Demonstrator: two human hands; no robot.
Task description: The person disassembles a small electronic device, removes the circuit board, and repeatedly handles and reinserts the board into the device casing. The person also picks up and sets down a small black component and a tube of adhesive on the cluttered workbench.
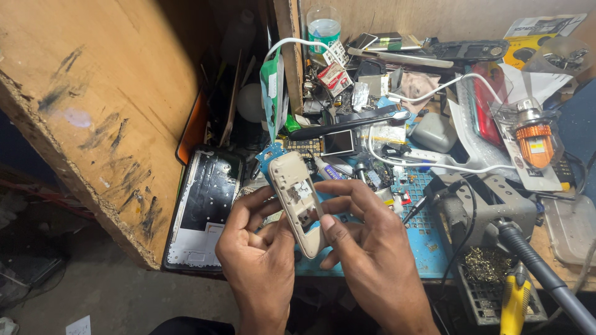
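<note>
Both hands hold a beige phone back shell (296, 198), tilted with its inner side facing up. My left hand (256, 253) cups it from the left and below, fingers curled under its edge. From the right, my right hand (366, 248) grips it, with the thumb pressed on the shell's lower part. Behind the shell's top lies a blue circuit part (268, 154). The shell is over the front edge of a blue work mat (428, 232).
A black phone frame (205, 211) lies at left beside a wooden board (93, 105). A small phone with a screen (338, 142), white cables (428, 162), a soldering stand (484, 208), a yellow-handled tool (514, 304), a packaged orange bulb (534, 142) and clutter crowd the bench.
</note>
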